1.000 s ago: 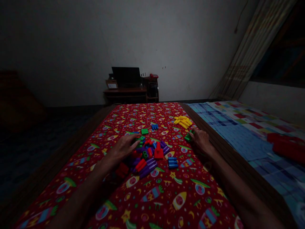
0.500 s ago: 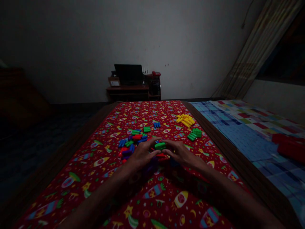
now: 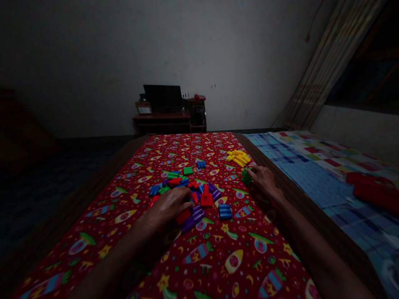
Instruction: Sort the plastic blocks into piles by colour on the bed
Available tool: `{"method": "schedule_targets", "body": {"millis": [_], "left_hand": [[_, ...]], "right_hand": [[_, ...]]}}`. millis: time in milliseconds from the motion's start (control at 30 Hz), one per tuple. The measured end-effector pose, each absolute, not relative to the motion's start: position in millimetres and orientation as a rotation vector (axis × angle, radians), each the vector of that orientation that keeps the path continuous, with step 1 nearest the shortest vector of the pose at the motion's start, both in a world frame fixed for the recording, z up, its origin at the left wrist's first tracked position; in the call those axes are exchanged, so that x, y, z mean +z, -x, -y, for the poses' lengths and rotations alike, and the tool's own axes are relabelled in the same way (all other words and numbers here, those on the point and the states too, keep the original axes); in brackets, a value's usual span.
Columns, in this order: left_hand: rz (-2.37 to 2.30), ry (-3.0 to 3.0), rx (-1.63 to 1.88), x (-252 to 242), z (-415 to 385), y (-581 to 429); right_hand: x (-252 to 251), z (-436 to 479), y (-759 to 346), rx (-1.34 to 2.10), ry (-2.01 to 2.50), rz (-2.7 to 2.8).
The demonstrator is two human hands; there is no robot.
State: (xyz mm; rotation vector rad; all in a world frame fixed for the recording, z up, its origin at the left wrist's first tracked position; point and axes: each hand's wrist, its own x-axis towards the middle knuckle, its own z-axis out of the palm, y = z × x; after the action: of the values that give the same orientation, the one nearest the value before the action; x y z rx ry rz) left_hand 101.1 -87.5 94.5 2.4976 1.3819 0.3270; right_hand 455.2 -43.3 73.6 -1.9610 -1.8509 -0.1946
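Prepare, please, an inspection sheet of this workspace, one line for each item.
Surface: red patterned cloth, dimly lit.
Job's things: mixed pile of blocks, red, purple, blue and green; yellow blocks grouped at far right; blue block apart in front.
Clutter: red item on the blue checked cloth at right; identity unclear.
Hands: left hand over the pile, grip hidden; right hand touching a green block, grip unclear.
Cables: thin cord hanging against the wall; purpose unclear.
Surroundings: black screen on a desk; curtain at right.
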Motion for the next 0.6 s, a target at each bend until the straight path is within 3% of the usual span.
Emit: {"method": "schedule_targets", "body": {"millis": [200,300,467,600], "left_hand": [[-1.441,-2.347,0.497,98,78,-101],[-1.463,-2.253,0.672,99,75,-104],[-1.344,-2.034,0.945,94,85,-123],[-1.233,-2.018,0.915,91,96,-137]], "right_hand": [[79,44,-456,-0.26,2.036,1.787],[87,50,-437,-0.108,1.764,1.88],[84,91,-367,0.426,1.044,2.151],[75,105,-341,0.368,0.897,2.341]]}}
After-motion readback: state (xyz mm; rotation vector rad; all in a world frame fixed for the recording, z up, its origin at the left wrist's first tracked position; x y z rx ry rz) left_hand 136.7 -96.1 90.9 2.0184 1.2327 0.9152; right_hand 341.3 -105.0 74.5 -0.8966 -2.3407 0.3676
